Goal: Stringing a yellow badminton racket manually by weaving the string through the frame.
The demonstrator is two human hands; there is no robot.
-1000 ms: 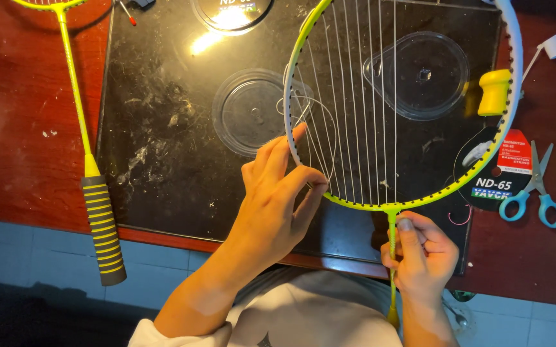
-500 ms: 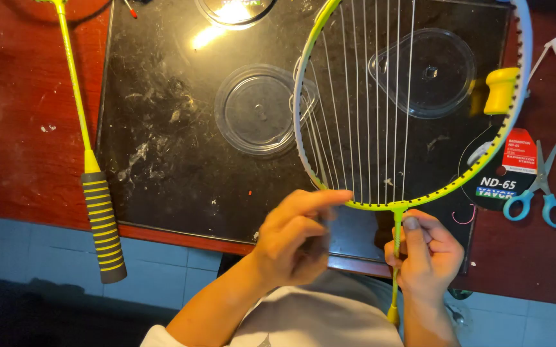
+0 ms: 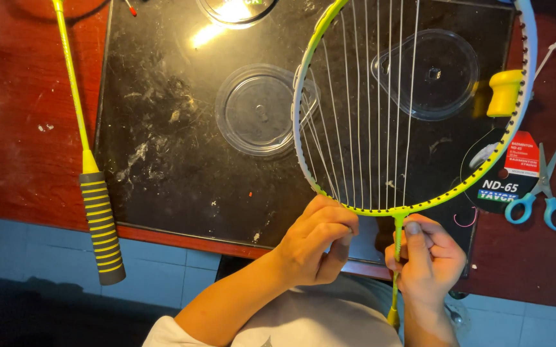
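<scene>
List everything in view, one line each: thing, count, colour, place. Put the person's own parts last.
Racket being strung: 1, yellow-green frame with white strings running lengthwise only, over the black mat, centre right.
Second racket: 1, yellow shaft with a black and yellow striped handle, on the red table at left.
Black mat: 1, black, scuffed, on the table.
Clear plastic lids: 2 whole, transparent, on the mat; a third is cut off at the top edge.
Yellow clamp piece: 1, yellow, at the frame's right side.
Scissors: 1, blue handles, far right.
String package: 1, black and red, right.
Left hand: grip at the frame's bottom edge.
Right hand: grip around the shaft.
</scene>
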